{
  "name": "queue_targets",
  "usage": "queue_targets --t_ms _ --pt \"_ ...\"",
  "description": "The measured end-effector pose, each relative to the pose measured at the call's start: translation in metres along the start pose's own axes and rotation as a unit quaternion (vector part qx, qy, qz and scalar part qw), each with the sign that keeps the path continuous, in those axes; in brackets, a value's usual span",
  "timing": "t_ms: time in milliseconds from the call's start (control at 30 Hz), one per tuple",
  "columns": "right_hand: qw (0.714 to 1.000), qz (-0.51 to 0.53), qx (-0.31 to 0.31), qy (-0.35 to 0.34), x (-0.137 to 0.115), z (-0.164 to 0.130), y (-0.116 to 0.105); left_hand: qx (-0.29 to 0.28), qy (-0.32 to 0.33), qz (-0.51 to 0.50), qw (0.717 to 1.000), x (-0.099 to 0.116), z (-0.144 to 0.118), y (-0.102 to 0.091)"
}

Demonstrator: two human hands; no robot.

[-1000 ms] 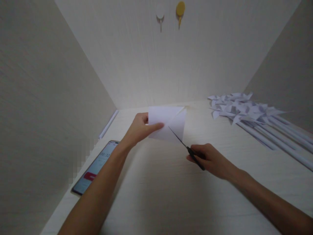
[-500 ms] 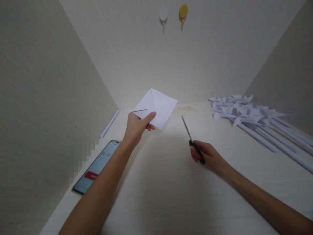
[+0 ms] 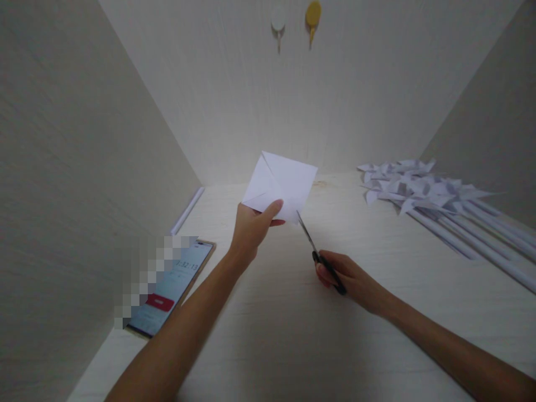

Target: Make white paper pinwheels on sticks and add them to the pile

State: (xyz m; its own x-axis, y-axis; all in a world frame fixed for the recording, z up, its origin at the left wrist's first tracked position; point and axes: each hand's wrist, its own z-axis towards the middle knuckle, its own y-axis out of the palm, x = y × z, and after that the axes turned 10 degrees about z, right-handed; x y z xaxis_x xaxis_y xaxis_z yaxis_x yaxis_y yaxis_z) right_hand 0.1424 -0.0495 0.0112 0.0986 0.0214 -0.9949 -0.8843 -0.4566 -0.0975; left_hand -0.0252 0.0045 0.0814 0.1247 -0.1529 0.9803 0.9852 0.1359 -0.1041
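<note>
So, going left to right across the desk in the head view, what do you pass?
Phone → left hand holding the white paper square → scissors in the right hand → pile of paper pinwheels on white sticks.

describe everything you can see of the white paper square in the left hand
The paper square is plain white and thin, with crease lines across it and a short slit showing near its lower left corner. It is held up above the table, tilted like a diamond. The left hand pinches its lower edge, thumb on the front. The tips of the scissors, held in the right hand, meet its lower right edge.
</note>
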Motion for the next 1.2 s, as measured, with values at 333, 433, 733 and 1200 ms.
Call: queue_targets --t_ms 333,433,733,1200 --pt "1.000 0.015 0.004 -0.002 -0.0031 -0.0015 0.0032 0.006 -0.022 -0.024 0.999 -0.0057 -0.0049 0.0069" --pt "1.000 0.015 0.000 -0.003 -0.0036 -0.0018 0.0034 0.008 -0.025 -0.030 0.999 -0.0048 -0.0055 0.0071" --pt "1.000 0.014 -0.002 0.002 -0.0023 -0.0017 0.0032 0.006 -0.018 -0.037 0.999 -0.0065 -0.0058 0.0075" --pt "1.000 0.011 -0.002 -0.002 -0.0030 -0.0014 0.0030 0.018 -0.025 -0.031 0.999 -0.0064 -0.0069 0.0087"
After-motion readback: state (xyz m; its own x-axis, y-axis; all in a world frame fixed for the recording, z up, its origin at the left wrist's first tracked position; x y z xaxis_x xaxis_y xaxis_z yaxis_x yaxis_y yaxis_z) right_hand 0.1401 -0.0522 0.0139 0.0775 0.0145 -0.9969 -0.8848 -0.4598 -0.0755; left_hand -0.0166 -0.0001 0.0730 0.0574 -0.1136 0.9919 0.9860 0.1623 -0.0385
